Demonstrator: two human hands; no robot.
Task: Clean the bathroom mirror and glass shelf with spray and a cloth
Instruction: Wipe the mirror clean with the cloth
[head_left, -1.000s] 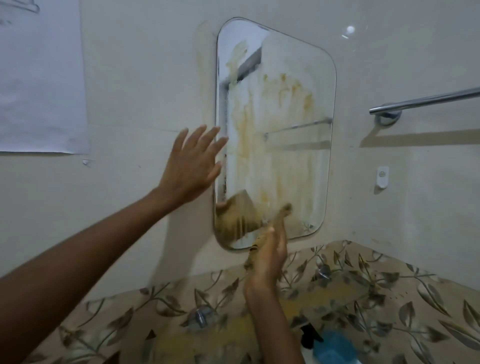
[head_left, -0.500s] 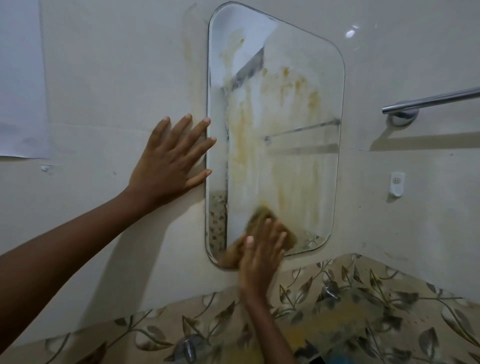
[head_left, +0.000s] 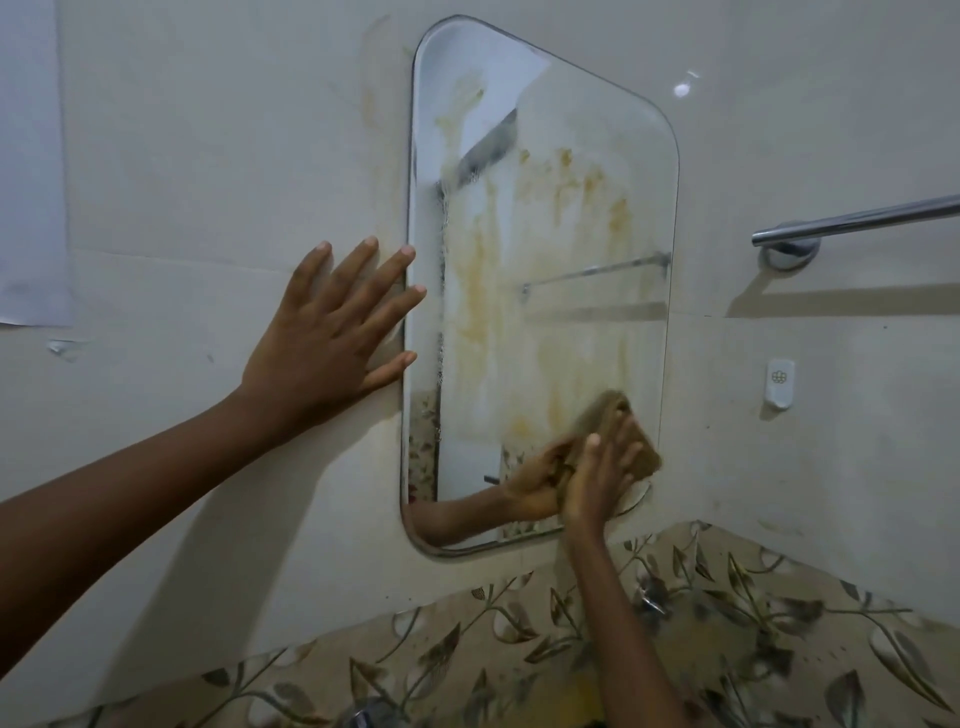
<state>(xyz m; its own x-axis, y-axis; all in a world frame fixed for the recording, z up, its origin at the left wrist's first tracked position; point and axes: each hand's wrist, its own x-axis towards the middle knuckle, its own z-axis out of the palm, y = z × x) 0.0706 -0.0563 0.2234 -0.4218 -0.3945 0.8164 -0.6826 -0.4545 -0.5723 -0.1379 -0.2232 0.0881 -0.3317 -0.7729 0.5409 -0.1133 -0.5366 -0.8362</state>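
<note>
Two hands apart, left hand (head_left: 332, 343) flat on wall at mirror's (head_left: 540, 249) nine o'clock, right hand (head_left: 597, 478) pressing brown cloth (head_left: 641, 449) at five o'clock

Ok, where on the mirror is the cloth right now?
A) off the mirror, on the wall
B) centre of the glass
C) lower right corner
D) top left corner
C: the right hand presses the brown cloth against the mirror near its lower right corner, while the left hand lies flat on the wall beside the mirror's left edge.
</note>
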